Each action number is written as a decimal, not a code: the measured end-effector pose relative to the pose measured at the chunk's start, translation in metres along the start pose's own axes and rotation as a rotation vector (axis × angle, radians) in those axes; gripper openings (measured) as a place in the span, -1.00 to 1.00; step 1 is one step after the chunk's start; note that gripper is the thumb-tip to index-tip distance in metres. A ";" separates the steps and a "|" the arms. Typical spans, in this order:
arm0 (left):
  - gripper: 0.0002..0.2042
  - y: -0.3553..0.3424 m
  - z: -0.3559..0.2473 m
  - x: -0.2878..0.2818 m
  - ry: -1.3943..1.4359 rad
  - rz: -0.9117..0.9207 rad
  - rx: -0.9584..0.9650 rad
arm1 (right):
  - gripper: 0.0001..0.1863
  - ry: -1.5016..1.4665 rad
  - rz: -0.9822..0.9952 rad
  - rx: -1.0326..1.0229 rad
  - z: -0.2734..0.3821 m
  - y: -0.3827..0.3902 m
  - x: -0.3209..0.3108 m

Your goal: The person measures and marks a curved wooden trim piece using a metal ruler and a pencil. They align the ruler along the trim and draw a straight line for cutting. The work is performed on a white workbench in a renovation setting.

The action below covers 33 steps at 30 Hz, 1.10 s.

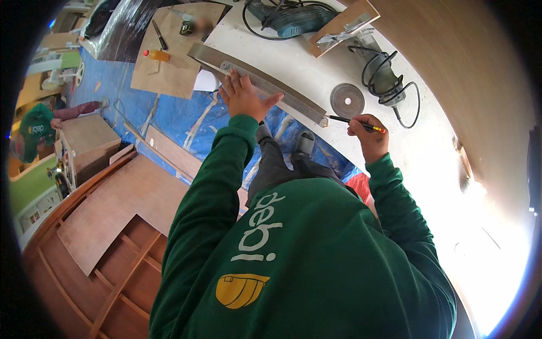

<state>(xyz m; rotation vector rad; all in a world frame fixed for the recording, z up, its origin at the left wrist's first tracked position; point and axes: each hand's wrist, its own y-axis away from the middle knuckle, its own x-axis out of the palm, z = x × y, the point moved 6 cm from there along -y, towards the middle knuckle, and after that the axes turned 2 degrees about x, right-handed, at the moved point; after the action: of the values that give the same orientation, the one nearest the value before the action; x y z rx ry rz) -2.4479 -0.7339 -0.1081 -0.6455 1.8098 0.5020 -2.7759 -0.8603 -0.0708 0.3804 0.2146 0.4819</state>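
With our left hand spread across a ruler and our right hand around a pencil, we bend over a strip at the edge of a white table. The left hand is open, fingers fanned, lying over the ruler and strip and gripping nothing that we can see. The right is closed on the pencil, its point at the strip's right end; whether it touches, we cannot tell. The strip runs slantwise, its left end beside a brown board, the ruler along its length.

Beyond the strip, we have a disc flat on the table, near a grinder with a looped black cord. A teal power tool lies at the table's far side, just beside an offcut. On the brown board sit a tape measure, a black-handled tool and an orange bottle. Blue sheeting covers the floor below us, and at far left a second person in green is near a box-like cabinet.
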 end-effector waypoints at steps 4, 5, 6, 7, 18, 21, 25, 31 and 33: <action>0.13 0.001 -0.001 0.000 -0.018 0.012 0.003 | -0.82 -0.007 0.011 -0.011 -0.005 -0.001 -0.001; 0.13 0.001 -0.001 0.001 -0.027 0.011 0.004 | -0.82 -0.007 0.016 -0.012 -0.007 -0.002 -0.001; 0.13 0.000 -0.001 0.001 -0.037 0.017 0.002 | -0.82 -0.008 0.019 -0.009 -0.008 -0.003 0.000; 0.12 0.000 -0.001 0.001 -0.033 0.011 0.006 | -0.82 -0.002 0.020 -0.016 -0.008 -0.003 0.000; 0.13 -0.001 -0.001 0.001 -0.035 0.012 0.013 | -0.86 0.011 0.032 -0.004 -0.008 -0.004 0.002; 0.14 -0.002 0.000 0.001 -0.038 0.021 0.007 | -0.85 -0.019 0.037 -0.002 -0.010 -0.004 0.002; 0.14 -0.002 0.000 0.002 -0.039 0.019 0.006 | -0.83 -0.041 0.043 0.010 -0.013 -0.004 0.003; 0.14 -0.002 0.002 0.003 -0.023 0.013 0.011 | -0.81 -0.043 0.064 -0.006 -0.015 -0.013 0.023; 0.14 -0.002 0.001 0.002 -0.009 0.014 0.011 | -0.80 0.009 0.072 -0.046 -0.012 -0.018 0.034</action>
<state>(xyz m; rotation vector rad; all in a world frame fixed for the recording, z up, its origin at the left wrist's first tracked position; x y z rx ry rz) -2.4461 -0.7351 -0.1106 -0.6222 1.8088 0.5035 -2.7420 -0.8550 -0.0925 0.3418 0.1983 0.5585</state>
